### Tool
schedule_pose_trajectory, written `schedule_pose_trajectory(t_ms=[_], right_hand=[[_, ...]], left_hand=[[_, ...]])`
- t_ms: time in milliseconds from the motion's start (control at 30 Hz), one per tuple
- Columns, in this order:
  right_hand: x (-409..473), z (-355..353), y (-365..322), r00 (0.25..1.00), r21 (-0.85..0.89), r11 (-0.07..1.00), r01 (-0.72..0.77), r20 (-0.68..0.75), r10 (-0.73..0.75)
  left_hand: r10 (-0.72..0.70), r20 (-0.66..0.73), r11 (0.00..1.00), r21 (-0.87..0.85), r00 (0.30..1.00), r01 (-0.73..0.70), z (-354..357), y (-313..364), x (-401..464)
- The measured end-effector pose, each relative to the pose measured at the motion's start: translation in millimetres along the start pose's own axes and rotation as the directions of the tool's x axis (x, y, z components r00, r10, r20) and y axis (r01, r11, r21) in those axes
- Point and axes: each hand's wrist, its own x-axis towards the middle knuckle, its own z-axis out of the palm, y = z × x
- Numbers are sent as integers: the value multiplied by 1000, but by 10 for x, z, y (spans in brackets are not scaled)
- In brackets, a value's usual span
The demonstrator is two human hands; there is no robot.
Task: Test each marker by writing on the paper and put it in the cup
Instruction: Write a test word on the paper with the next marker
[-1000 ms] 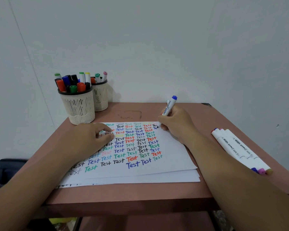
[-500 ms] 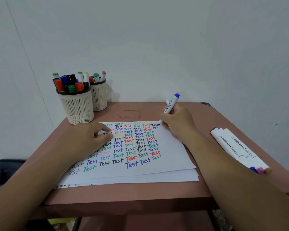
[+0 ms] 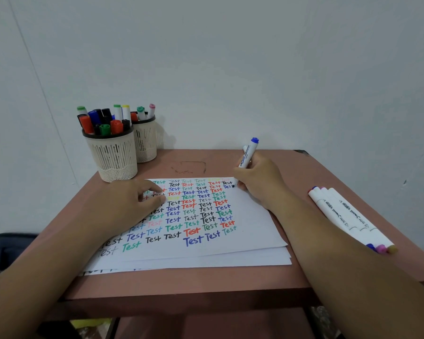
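The right hand [image 3: 260,182] is gripping a white marker [image 3: 247,156] in a writing hold, fingers curled round the lower barrel. The marker is leaning up and away, its blue end [image 3: 255,140] pointing at the wall, black lettering running along the white body. Its dark tip [image 3: 233,185] is touching the paper [image 3: 250,231] right at the end of the second row, where a blue "Test" is sitting half-formed beside it. A second small white piece is peeking out beside the barrel near the fingers; what it is I cannot tell.

The left hand [image 3: 130,204] is resting flat on the sheet's left side, fingers loosely spread and slightly bent, pinning the page and covering the first words of several rows. The top sheet is lying on a small stack, filled with rows of "Test" in black, red, blue, green, teal and faint pink and yellow.

At the back left of the brown table [image 3: 181,282], the front cup [image 3: 114,155], cream with slotted walls and a dark rim, is standing packed with markers, red, blue, black and green caps showing. The back cup [image 3: 146,143] is standing just behind it, touching or nearly so, holding a few more with green and pink caps.

Over on the right, three white markers [image 3: 348,216] are lying side by side, touching, with blue, pink and yellow ends toward the near edge.
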Motion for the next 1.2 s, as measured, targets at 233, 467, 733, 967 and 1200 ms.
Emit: schedule_pose_trajectory(t_ms=[233,467,733,967,1200], right_hand=[[1,-12,-2,1000,0,1000,2,-4,-2],[-7,-18,-6,1000,-24,1000,-2,-15,2],[-44,-20,-107,1000,341,940,25,-13,-22],[-316,87,-354,974,566,822,-64,214,-71],[-434,179,-408,955,463,887,0,262,-137]], left_hand=[[-1,-27,1000,-20,1000,0,-33,45,-36],[-12,-91,974,-226,996,-9,66,-38,20],[-33,-99,960,-279,995,4,28,-10,-12],[5,-199,977,-209,980,-48,-43,73,-67],[31,-210,959,-269,977,-88,8,4,-34]])
